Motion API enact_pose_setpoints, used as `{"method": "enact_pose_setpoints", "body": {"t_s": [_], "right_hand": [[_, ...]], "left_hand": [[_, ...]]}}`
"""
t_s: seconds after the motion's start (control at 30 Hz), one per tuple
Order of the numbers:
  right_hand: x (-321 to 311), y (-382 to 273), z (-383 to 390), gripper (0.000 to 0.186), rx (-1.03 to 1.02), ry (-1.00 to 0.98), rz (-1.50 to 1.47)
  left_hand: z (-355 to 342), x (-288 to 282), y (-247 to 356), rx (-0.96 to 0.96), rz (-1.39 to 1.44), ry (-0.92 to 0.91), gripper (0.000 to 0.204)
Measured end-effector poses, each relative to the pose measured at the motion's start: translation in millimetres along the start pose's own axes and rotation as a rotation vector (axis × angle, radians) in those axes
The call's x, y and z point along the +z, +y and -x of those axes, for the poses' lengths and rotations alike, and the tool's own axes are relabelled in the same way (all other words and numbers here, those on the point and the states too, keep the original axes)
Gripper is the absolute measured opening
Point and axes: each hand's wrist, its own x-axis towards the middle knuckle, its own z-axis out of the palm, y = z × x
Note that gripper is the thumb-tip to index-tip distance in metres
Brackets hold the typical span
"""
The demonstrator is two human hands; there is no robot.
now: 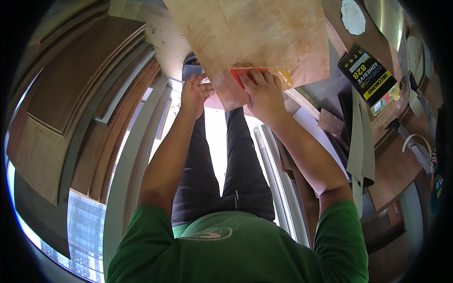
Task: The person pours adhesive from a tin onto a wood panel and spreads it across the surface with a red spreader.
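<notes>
A thin wooden board (pixel 264 37) lies ahead of me, its near corner pointing toward my body. My right hand (pixel 265 89) grips a flat red spreader (pixel 238 78) and presses it on the board close to the near edge. Just right of those fingers, a wet amber smear of glue (pixel 284 75) sits on the wood. My left hand (pixel 196 94) is beside the board's left edge, fingers loosely bent and apart, holding nothing I can see. Whether its fingertips touch the edge is hard to tell. Behind it is a dark rounded object (pixel 191 68), partly hidden.
At the right stands a black and yellow adhesive tin (pixel 368 78), with a white roundish patch (pixel 353 17) farther back. Dark curved strips (pixel 357 141) and wood offcuts (pixel 330 121) crowd my right side. Stacked brown panels (pixel 85 75) lean along my left, near a window (pixel 86 231).
</notes>
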Motion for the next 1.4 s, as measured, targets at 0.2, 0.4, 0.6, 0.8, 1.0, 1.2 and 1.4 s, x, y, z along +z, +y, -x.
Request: {"method": "enact_pose_setpoints", "body": {"t_s": [0.2, 0.4, 0.6, 0.8, 1.0, 1.2, 1.4], "right_hand": [[36.3, -31.4, 32.9, 0.055, 0.008, -0.156, 0.026], [58.6, -56.9, 80.6, 0.048, -0.059, -0.208, 0.049], [52.7, -51.3, 119.3, 0.051, 0.002, -0.236, -0.124], [-7.4, 12.3, 86.9, 0.057, 0.106, -0.011, 0.017], [32.2, 39.3, 93.5, 0.058, 0.085, -0.079, 0.132], [50.0, 23.6, 136.3, 0.056, 0.113, -0.295, 0.150], [-4.1, 23.3, 134.8, 0.054, 0.169, -0.235, 0.038]], "left_hand": [[-3.6, -1.1, 7.4, -0.074, -0.023, 0.034, 0.069], [-6.7, -2.7, 10.8, -0.060, -0.014, 0.009, 0.071], [-6.1, 2.8, 11.7, -0.031, -0.045, 0.000, 0.069], [-3.2, -0.7, 11.6, -0.066, -0.074, 0.000, 0.070], [-6.3, 0.2, 13.2, -0.087, -0.051, 0.003, 0.066], [-7.3, 2.1, 9.8, -0.079, -0.052, 0.016, 0.066], [-4.7, -1.1, 14.6, -0.071, -0.048, -0.004, 0.064]]}}
